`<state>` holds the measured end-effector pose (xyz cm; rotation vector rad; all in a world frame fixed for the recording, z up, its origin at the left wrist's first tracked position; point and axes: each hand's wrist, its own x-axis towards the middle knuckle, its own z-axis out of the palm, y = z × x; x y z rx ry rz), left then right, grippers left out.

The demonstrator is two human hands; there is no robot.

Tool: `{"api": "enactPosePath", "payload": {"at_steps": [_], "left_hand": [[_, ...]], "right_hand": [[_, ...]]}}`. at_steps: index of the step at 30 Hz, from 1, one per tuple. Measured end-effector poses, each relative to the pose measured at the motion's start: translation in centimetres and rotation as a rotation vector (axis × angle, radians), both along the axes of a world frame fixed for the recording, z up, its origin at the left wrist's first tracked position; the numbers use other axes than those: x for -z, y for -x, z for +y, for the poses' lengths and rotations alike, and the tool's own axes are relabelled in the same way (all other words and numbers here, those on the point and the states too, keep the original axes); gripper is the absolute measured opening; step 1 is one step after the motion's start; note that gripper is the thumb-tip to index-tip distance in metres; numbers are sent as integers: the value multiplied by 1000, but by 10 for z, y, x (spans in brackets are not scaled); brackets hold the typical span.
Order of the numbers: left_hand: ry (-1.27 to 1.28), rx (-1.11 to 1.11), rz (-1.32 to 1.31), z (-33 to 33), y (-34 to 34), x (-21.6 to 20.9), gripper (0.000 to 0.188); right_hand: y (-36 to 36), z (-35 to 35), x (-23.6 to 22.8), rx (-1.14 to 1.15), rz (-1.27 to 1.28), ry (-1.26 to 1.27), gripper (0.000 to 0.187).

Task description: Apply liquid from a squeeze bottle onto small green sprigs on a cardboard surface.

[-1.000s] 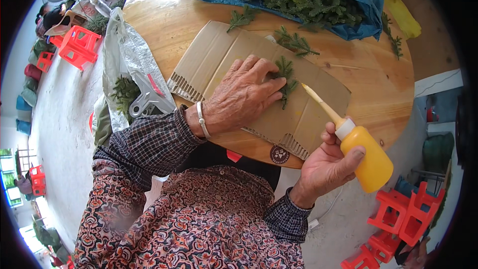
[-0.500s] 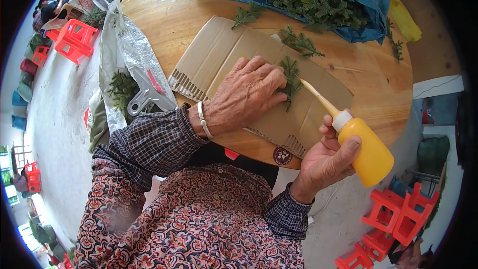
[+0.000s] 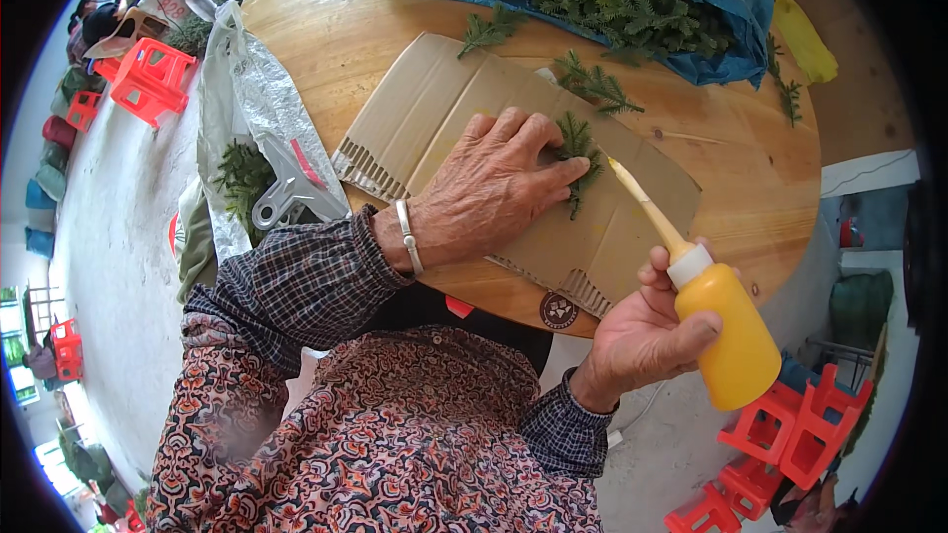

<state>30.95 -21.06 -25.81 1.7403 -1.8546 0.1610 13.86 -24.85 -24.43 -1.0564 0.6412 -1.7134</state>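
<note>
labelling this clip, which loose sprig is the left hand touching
The sprig fully on the cardboard, partly under the left hand; other loose sprigs lie untouched nearer the blue bag.

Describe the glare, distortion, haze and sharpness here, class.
Head view: white glare on the wooden table near its upper-left edge; head view: fisheye bending toward the black rim; head view: a hazy smudge over the patterned garment, lower left; head view: the yellow bottle in the right hand fairly sharp.
</note>
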Motion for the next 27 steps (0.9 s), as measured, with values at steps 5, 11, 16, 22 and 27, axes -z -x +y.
{"api": "enactPosePath", "payload": {"at_steps": [5,11,16,22,27], "left_hand": [[9,-7,-17,-1,0,1,25],[74,23,-67,0,-6,5,28],[62,55,-69,-1,-12,3,30],[56,72,-53,-1,-13,5,31],[64,56,-53,-1,-11,6,31]], "right_hand": [[-5,0,-1,0,147,-3,54],[-10,-1,-3,-12,177,-42,49],[-15,-2,-3,4,204,11,43],[-15,-2,-5,-40,216,9,45],[-15,-5,-4,-44,267,26,45]]}}
